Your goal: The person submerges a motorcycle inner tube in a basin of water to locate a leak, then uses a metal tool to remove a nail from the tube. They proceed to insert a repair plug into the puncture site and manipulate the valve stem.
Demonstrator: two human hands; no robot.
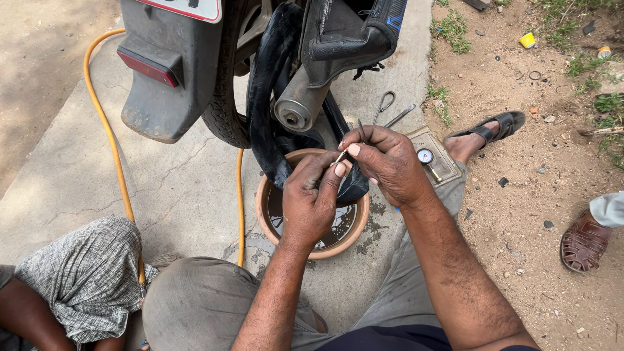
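The rear of a motorcycle [195,71], its mudguard and tyre [224,117] raised over a concrete slab [71,182], fills the top of the head view, with a yellow air hose [107,136] trailing down the slab past it. A black inner tube [266,97] hangs from the wheel, beside the exhaust pipe [296,107], down into a round clay basin of water [270,224] standing on the slab between the person's knees.

Over the basin's far rim both hands meet. The left hand [312,208] is closed from below on a fold of the tube and on a small metal valve stem [340,156], pinched between thumb and forefinger. The right hand [387,162] comes in from the right, its fingertips drawn tight on a thin dark tool [361,129] that stands nearly upright just above the stem. The stem's long axis slants up and to the right, toward the right hand, which is the nearer to its tip; tool and stem look close to touching, though contact cannot be made out.

Just right of the hands a pressure gauge [426,157] rests on a flat box [448,162]; pliers [385,104] lie beyond. The person's sandalled foot [484,133] is on the dirt.
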